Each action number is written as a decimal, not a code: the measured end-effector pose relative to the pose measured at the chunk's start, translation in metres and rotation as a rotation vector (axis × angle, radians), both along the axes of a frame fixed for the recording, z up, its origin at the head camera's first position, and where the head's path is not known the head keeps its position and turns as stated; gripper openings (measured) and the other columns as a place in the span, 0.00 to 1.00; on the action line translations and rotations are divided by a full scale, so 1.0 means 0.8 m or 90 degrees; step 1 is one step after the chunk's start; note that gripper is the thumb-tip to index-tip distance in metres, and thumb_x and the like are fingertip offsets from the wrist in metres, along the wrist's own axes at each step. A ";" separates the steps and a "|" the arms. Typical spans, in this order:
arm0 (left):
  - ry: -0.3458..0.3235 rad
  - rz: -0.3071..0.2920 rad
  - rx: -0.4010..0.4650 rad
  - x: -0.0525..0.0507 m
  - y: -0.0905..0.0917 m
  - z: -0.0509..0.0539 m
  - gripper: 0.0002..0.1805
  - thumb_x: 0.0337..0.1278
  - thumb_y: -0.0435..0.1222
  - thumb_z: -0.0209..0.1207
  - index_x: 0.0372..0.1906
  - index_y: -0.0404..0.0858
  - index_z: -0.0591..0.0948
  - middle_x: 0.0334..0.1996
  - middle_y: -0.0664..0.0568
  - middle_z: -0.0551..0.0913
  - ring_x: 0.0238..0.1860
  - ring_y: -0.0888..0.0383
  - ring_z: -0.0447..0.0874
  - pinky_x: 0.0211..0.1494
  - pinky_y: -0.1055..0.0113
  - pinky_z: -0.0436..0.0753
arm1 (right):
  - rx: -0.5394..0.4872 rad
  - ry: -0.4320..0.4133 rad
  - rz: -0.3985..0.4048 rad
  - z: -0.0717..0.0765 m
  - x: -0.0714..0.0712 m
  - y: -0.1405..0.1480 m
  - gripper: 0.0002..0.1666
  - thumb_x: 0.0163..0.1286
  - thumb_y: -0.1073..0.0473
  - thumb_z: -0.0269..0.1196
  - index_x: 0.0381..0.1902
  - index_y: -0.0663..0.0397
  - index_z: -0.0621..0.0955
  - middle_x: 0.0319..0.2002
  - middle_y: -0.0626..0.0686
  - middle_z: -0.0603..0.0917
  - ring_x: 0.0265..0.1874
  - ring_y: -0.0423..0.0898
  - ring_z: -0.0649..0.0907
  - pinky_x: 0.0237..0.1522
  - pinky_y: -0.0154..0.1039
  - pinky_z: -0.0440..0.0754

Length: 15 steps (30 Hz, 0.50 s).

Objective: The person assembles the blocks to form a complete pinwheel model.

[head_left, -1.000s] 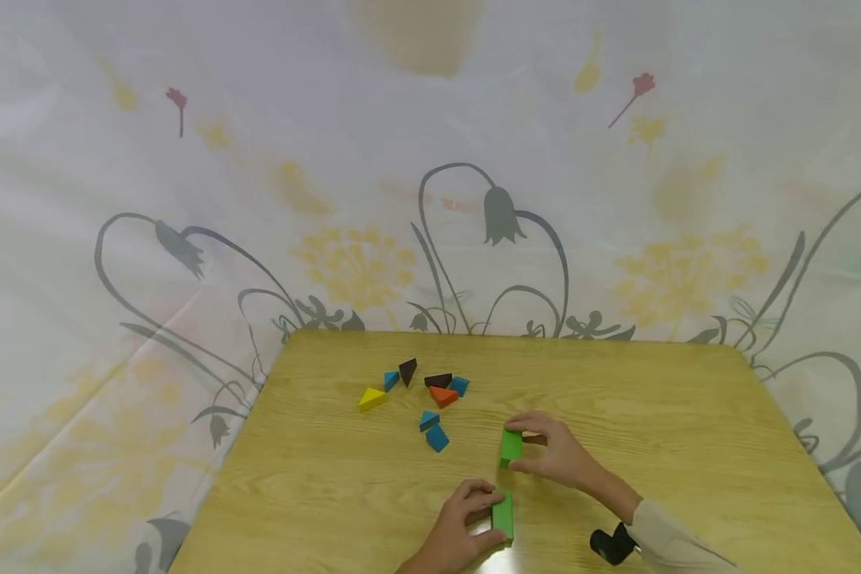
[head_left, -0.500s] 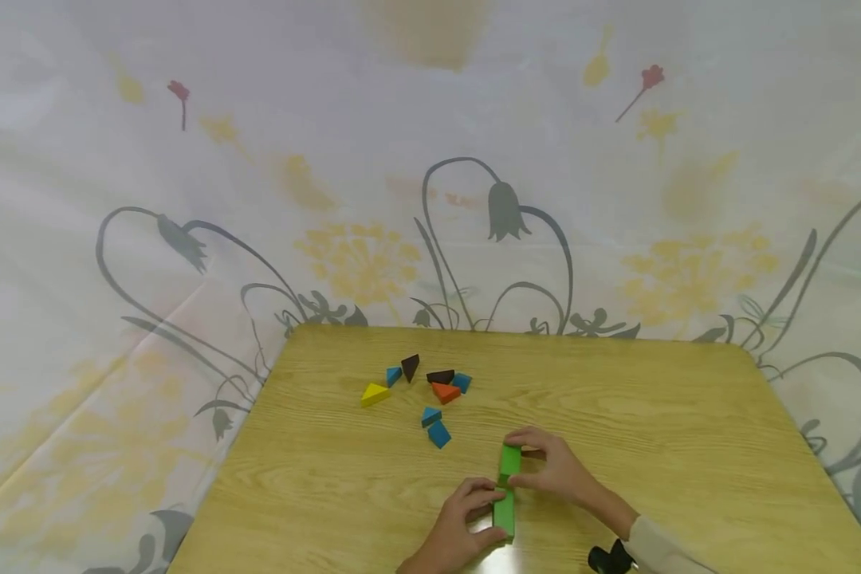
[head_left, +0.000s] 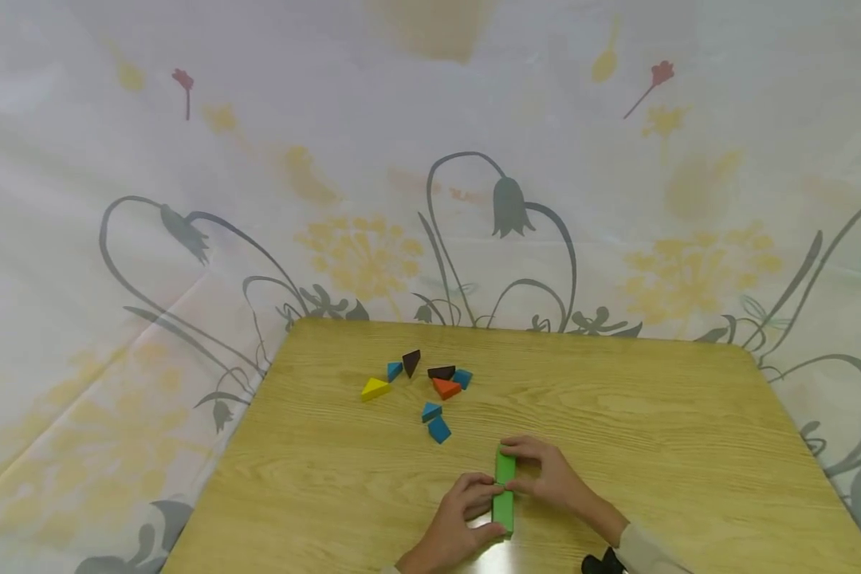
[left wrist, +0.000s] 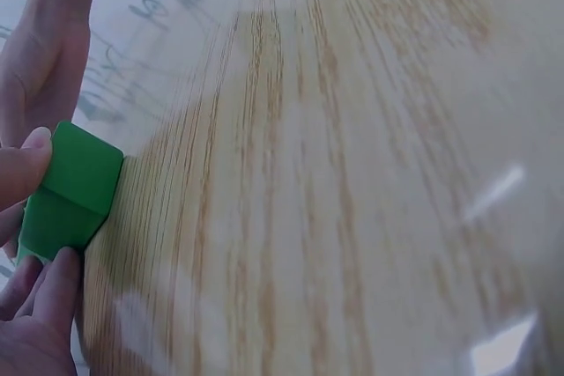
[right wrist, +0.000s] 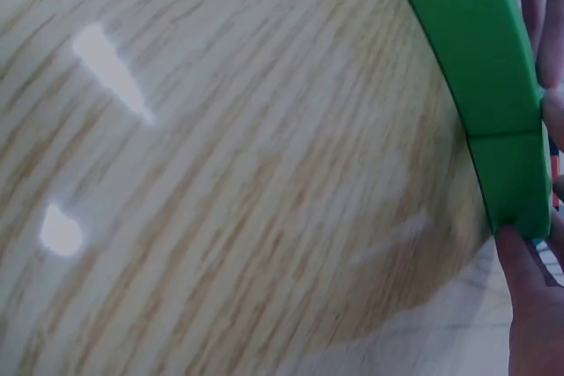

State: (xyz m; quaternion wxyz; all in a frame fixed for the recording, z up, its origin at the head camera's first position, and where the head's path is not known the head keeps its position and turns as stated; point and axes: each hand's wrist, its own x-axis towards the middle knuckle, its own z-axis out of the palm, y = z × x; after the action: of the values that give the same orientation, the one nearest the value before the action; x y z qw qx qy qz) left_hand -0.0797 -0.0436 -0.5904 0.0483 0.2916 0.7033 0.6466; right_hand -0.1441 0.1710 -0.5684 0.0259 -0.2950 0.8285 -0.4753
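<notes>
Two green rectangular blocks lie end to end on the wooden table, in line away from the person. My left hand pinches the near green block between thumb and fingers. The far green block is pinched by my right hand, its thumb close to the joint. In the right wrist view the seam between the green blocks looks tight, with their sides nearly flush. The left wrist view has a green block with fingertips on it; part of the row is hidden there.
Farther back on the table lie a yellow triangular block, an orange one, two dark ones, one a dark triangle, and several blue blocks, among them a blue block. A black device sits by the right sleeve.
My right hand has drawn the far green block toward the person until its end meets the near block. The left hand has stayed on the near block.
</notes>
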 end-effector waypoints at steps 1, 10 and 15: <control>0.001 0.000 0.000 0.000 0.000 0.001 0.25 0.53 0.30 0.65 0.57 0.26 0.74 0.56 0.33 0.66 0.57 0.49 0.75 0.56 0.65 0.76 | 0.007 0.002 0.000 0.000 0.001 0.001 0.30 0.56 0.50 0.71 0.53 0.61 0.80 0.56 0.59 0.78 0.56 0.61 0.75 0.55 0.55 0.73; -0.032 0.025 0.017 0.000 0.005 -0.002 0.28 0.51 0.30 0.66 0.58 0.28 0.72 0.56 0.38 0.71 0.57 0.49 0.75 0.54 0.65 0.76 | 0.036 0.073 0.025 -0.003 0.012 -0.001 0.29 0.60 0.57 0.68 0.55 0.70 0.77 0.61 0.69 0.70 0.58 0.67 0.71 0.55 0.60 0.71; -0.093 0.035 0.052 0.006 0.007 -0.001 0.30 0.49 0.29 0.67 0.59 0.28 0.72 0.55 0.37 0.73 0.55 0.48 0.77 0.53 0.65 0.78 | 0.043 0.122 -0.005 -0.004 0.027 -0.007 0.24 0.58 0.62 0.69 0.51 0.68 0.80 0.62 0.67 0.70 0.60 0.66 0.70 0.55 0.62 0.69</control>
State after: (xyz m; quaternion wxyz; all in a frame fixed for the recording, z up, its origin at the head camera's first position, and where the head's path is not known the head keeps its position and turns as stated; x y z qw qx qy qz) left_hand -0.0748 -0.0382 -0.5911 0.0699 0.2263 0.6787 0.6952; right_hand -0.1222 0.1651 -0.5713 -0.0454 -0.3346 0.8440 -0.4167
